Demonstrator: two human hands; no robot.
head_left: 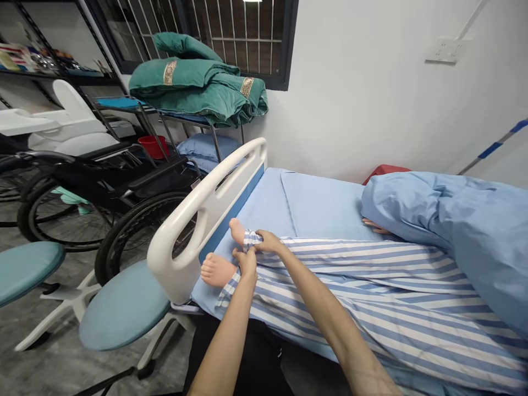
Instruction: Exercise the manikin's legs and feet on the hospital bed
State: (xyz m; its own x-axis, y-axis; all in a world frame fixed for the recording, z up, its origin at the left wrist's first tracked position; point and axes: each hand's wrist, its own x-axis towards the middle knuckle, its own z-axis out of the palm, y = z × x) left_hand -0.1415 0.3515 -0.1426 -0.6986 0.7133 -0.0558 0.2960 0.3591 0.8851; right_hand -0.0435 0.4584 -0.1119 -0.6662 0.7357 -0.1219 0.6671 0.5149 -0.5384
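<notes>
Head view: your left hand [247, 264] and right hand [269, 242] both grip one cuff [250, 238] of the striped trousers [355, 264] on one bed [317, 201] — two bare feet [218, 269] poke out, two stools [126, 308] stand nearby.

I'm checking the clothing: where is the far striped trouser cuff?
In the head view, the far striped trouser cuff is left of centre, touching the right hand, beside the far foot.

There's room above the wall-side sheet [317, 203]; the footboard [210, 206] blocks passage beyond the feet [218, 269]
</notes>
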